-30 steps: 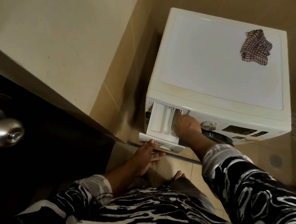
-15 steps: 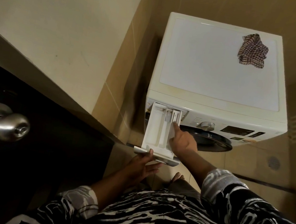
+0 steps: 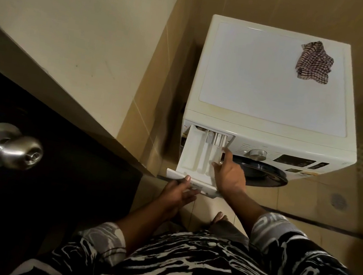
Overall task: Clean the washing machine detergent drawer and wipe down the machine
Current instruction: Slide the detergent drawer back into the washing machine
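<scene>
- round metal door knob [image 3: 5, 146] far left, on a dark door [image 3: 50, 188]; cream wall [image 3: 74, 27] above it.
- left hand [image 3: 176, 194] is at the drawer's front panel, thumb on the top edge and fingers underneath, so it's pinching the panel.
- detergent drawer [image 3: 199, 156] sticks well out of its slot at the top left of the machine front and tilts down toward the person. only its rear end is in the slot. white, with long compartments side by side and a small insert at the back right.
- right hand [image 3: 229, 175] is on the drawer's right side. index finger lies straight along the right edge, tip near the slot corner, thumb at the right compartment. other fingers are hidden, so can't tell if it grips or just rests.
- front-load washing machine [image 3: 278, 81], white, stands against the tan tiled wall, porthole door [image 3: 262, 173] dark below the control strip.
- silver dial [image 3: 258, 154] just right of the drawer slot, then a dark display panel [image 3: 294, 160].
- checked cloth [image 3: 314, 61] lies crumpled on the machine top, far right corner, well apart from both hands.
- floor drain [image 3: 338, 201] in the tile right of the machine.
- bare toes [image 3: 219, 218] on the floor below the drawer, with black-and-white patterned sleeves along the bottom.
</scene>
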